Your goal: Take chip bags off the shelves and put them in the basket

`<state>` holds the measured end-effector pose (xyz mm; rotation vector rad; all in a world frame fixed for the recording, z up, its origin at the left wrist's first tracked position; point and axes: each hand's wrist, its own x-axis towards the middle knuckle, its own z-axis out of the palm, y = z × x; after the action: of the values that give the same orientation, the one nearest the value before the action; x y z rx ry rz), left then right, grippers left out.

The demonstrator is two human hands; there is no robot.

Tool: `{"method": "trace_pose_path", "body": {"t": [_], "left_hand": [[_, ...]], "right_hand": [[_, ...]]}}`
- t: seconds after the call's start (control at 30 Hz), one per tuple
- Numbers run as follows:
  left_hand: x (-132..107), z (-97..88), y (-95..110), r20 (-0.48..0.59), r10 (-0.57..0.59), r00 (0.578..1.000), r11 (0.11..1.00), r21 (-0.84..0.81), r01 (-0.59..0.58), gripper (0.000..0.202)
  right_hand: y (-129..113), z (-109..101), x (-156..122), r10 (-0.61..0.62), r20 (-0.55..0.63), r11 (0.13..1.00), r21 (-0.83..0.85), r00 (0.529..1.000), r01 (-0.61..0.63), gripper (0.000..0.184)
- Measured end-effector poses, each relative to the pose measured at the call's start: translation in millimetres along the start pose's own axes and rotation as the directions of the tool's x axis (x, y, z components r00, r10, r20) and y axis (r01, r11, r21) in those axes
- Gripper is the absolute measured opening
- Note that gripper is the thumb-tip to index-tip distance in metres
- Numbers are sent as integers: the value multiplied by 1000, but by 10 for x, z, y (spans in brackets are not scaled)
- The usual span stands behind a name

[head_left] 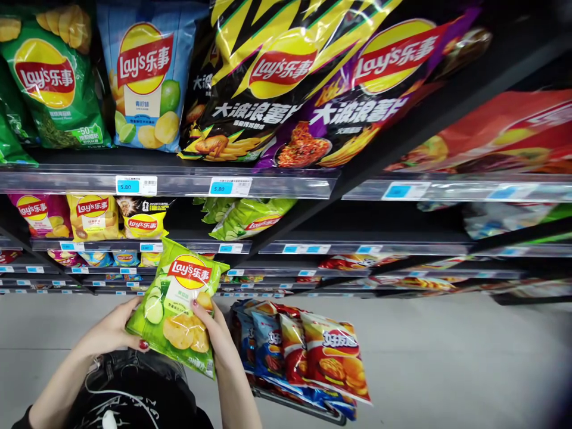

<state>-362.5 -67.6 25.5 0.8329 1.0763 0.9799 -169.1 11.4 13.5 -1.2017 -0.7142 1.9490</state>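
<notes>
A green Lay's chip bag [179, 310] with cucumber slices and chips printed on it is held in front of my body, its front facing up and tilted a little. My left hand [118, 328] grips its left edge, thumb at the lower corner. On the other side, my right hand [211, 325] holds the right edge with the thumb pressed on the front; the fingers behind the bag are hidden. Similar green chip bags [250, 215] lie leaning on the second shelf, above and beyond the held one.
An upper shelf edge [179, 182] with price tags carries large chip bags [263, 77]. Smaller bags [93, 215] stand on the shelf below. Right of me, a basket [308, 405] filled with several chip bags [333, 357] rests low near the grey floor [424, 357].
</notes>
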Motion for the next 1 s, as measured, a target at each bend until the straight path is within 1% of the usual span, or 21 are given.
{"method": "trace_pose_path", "body": {"t": [0.07, 0.1, 0.13, 0.2, 0.27, 0.33, 0.4, 0.47, 0.57, 0.67, 0.73, 0.87, 0.93, 1.0], "left_hand": [[-3, -23, 3, 5, 8, 1000, 1000, 21, -8, 71], [-3, -31, -9, -10, 6, 1000, 1000, 9, -6, 71], [-2, -34, -32, -41, -1, 999, 1000, -21, 0, 72], [0, -21, -109, -132, -55, 990, 993, -110, 40, 73], [0, 25, -211, -176, -124, 976, 979, -180, 92, 66], [5, 98, -309, -126, -176, 976, 968, -203, 149, 59], [18, 180, -382, -55, -188, 981, 964, -202, 173, 60], [39, 244, -422, -25, -189, 982, 963, -200, 180, 61], [66, 276, -450, -36, -177, 984, 964, -209, 165, 58], [62, 252, -473, -34, -178, 983, 955, -246, 164, 53], [44, 234, -482, -38, -186, 982, 950, -262, 170, 49], [-2, 222, -471, -39, -202, 979, 951, -249, 186, 35], [-22, 225, -459, -32, -211, 977, 952, -234, 198, 29], [-36, 230, -441, -22, -203, 979, 955, -224, 194, 28]], "right_hand": [[13, 13, 1, -13, -5, 1000, -2, 1000, 13, 36], [18, 18, 2, -25, -16, 1000, 0, 1000, 25, 37], [20, 22, 4, -42, -34, 999, 4, 999, 42, 39], [17, 30, 2, -91, -83, 996, 10, 992, 92, 43], [8, 41, -6, -139, -127, 990, 12, 982, 141, 46], [7, 57, -22, -170, -135, 985, 9, 976, 173, 50], [24, 77, -39, -179, -113, 984, -5, 977, 179, 53], [61, 93, -52, -172, -80, 985, -14, 982, 171, 54], [132, 97, -54, -144, -72, 989, 9, 987, 145, 56], [182, 78, -39, -115, -75, 993, 26, 991, 117, 59], [197, 66, -30, -103, -55, 994, 37, 993, 105, 60], [203, 76, -40, -77, -19, 994, 82, 997, 79, 59], [204, 97, -55, -64, -30, 993, 97, 998, 67, 59], [201, 126, -70, -47, -39, 992, 115, 998, 51, 57]]}}
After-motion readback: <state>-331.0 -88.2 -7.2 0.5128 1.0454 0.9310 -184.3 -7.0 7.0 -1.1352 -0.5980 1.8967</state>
